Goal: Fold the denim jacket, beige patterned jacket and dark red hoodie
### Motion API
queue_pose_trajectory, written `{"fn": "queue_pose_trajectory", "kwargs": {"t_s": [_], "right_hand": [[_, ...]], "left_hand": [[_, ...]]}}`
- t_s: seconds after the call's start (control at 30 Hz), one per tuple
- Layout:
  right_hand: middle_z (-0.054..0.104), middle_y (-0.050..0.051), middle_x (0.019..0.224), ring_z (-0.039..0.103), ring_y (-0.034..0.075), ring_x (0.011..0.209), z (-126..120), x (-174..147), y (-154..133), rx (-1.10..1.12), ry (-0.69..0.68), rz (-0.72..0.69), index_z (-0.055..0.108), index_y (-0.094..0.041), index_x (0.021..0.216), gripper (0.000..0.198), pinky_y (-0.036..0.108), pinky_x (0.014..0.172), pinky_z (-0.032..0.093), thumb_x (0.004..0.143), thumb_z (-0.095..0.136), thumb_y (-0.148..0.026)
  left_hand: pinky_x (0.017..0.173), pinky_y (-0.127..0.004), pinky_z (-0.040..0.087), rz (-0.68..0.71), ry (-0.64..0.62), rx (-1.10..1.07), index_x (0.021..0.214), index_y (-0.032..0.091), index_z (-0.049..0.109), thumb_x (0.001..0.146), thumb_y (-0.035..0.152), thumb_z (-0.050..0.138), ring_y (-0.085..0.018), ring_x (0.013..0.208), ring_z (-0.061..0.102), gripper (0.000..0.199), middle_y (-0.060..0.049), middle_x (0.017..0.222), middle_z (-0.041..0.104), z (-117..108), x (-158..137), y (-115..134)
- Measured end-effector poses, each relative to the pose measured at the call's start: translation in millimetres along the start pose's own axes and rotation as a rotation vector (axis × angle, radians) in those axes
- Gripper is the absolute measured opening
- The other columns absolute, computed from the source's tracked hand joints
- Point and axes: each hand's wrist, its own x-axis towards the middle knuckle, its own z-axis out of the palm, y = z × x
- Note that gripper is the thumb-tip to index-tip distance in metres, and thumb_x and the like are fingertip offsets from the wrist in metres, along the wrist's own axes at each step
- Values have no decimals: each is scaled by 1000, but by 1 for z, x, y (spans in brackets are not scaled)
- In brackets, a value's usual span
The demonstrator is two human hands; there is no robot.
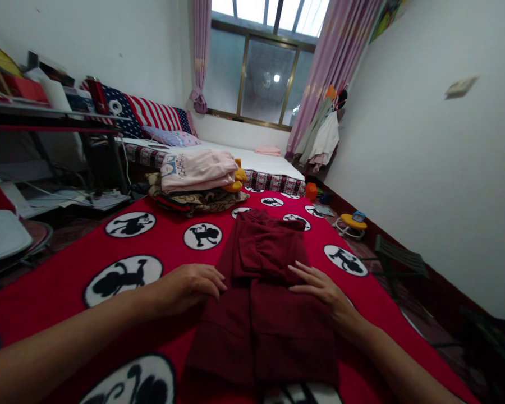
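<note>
A dark red garment (273, 247) lies partly folded in front of me, with a folded part on top of its middle and two long panels stretching toward me. It looks like a sweatshirt, though its exact kind is hard to make out. My left hand (196, 283) is at its left edge, fingers bent and together, gripping the cloth there. On the opposite edge rests my right hand (320, 289), its fingers stretched out and a little apart over the fabric. Under the garment spreads a red blanket (172, 247) with black-and-white monkey circles.
A pile of folded clothes (197, 174), pink on top, sits at the blanket's far left. Beyond it is a second bed (244, 154) under the window. A cluttered desk (54, 118) stands left. Along the right wall are a yellow stool (353, 221) and a dark folding chair (399, 258).
</note>
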Motion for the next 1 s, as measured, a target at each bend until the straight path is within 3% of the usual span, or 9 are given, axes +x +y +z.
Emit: {"fn": "queue_pose_trajectory", "kwargs": {"t_s": [0.1, 0.2, 0.3, 0.4, 0.47, 0.7, 0.83, 0.93, 1.0], "right_hand": [[59, 3, 136, 45, 29, 134, -12, -3, -16, 97, -35, 6, 72, -35, 109, 28, 56, 114, 26, 91, 51, -42], [74, 5, 106, 66, 29, 103, -27, 13, -26, 268, 76, 139, 75, -27, 92, 28, 45, 95, 48, 88, 53, -44], [72, 5, 71, 63, 22, 65, -33, 51, -9, 413, 372, 333, 68, -19, 66, 37, 33, 60, 50, 81, 57, -51], [69, 4, 65, 60, 21, 61, -20, 90, 31, 486, 627, 515, 66, -18, 71, 32, 30, 53, 46, 68, 66, -49], [68, 4, 63, 62, 23, 63, -2, 104, 59, 415, 708, 601, 65, -18, 74, 32, 32, 55, 48, 62, 68, -47], [69, 12, 89, 66, 25, 76, 22, 95, 77, 174, 849, 713, 56, -13, 114, 54, 41, 76, 52, 68, 66, -40], [62, 15, 119, 61, 26, 104, 6, 101, 35, -41, 982, 445, 56, -17, 121, 42, 44, 96, 45, 83, 54, -36], [55, 12, 135, 47, 26, 129, 8, 109, 17, -126, 806, 237, 52, -22, 132, 43, 46, 111, 32, 91, 46, -35], [52, 10, 141, 42, 27, 134, 16, 110, 25, -117, 550, 273, 51, -26, 136, 44, 52, 113, 28, 94, 41, -38]], "left_hand": [[103, -38, 46, -48, -10, -91, 100, 27, 73, 90, 21, 53, -21, 106, 65, 24, -6, 105, 74, -5, -10, 19], [86, -34, 53, -195, 51, -211, 93, 23, 74, 87, 28, 58, -21, 87, 68, 18, -5, 92, 75, -27, 1, 29], [68, -32, 54, -369, 351, -323, 82, 14, 71, 82, 40, 60, -21, 72, 66, 28, -7, 79, 72, -58, 44, 12], [75, -36, 54, -529, 774, -110, 96, 12, 67, 81, 34, 61, -21, 79, 66, 27, -9, 88, 71, -72, 98, -17], [89, -39, 51, -500, 885, 156, 107, 15, 65, 80, 27, 63, -23, 95, 64, 30, -10, 104, 68, -62, 126, -30], [114, -55, 27, -303, 437, 439, 127, 23, 61, 95, 38, 48, -29, 137, 39, 38, -10, 137, 55, 33, 145, -26], [114, -58, 23, -291, 400, 508, 139, 23, 50, 94, 43, 47, -32, 143, 27, 49, -12, 153, 37, 42, 144, -16], [116, -58, 16, -161, 337, 540, 143, 28, 46, 92, 51, 49, -31, 146, 21, 56, -8, 157, 30, 36, 146, -19], [115, -60, 17, -236, 258, 510, 144, 31, 43, 94, 54, 43, -30, 145, 25, 55, -6, 156, 33, 31, 143, -30]]}}
